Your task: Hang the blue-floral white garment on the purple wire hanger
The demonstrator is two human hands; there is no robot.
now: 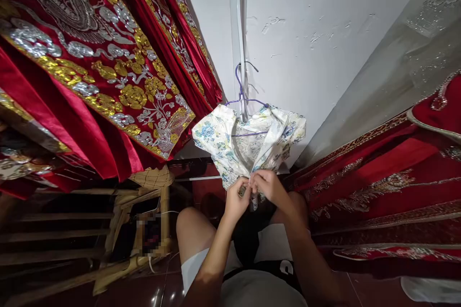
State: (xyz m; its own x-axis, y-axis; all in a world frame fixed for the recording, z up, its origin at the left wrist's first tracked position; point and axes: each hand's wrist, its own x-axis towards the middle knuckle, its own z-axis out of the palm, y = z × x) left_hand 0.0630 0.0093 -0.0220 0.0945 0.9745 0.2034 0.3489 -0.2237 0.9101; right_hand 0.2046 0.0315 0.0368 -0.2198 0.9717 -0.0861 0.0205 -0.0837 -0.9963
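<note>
A short-sleeved white shirt with a blue and yellow floral print [225, 146] hangs on a purple wire hanger [240, 91] in front of me. Its neckline lies open in a V. At the bottom of that V, my left hand [236, 196] pinches the front edge of the shirt. My right hand [265, 186] pinches the cloth there too, its fingertips touching those of the left. Any button between the fingers is too small to make out. Below my hands the shirt's lower part is mostly hidden.
Red costumes with gold and silver embroidery [133, 96] hang at the left. More red embroidered cloth [378, 182] fills the right side. Behind the shirt is a white wall [306, 24] with a vertical pipe [237, 14]. A bamboo chair [122, 211] stands at the lower left.
</note>
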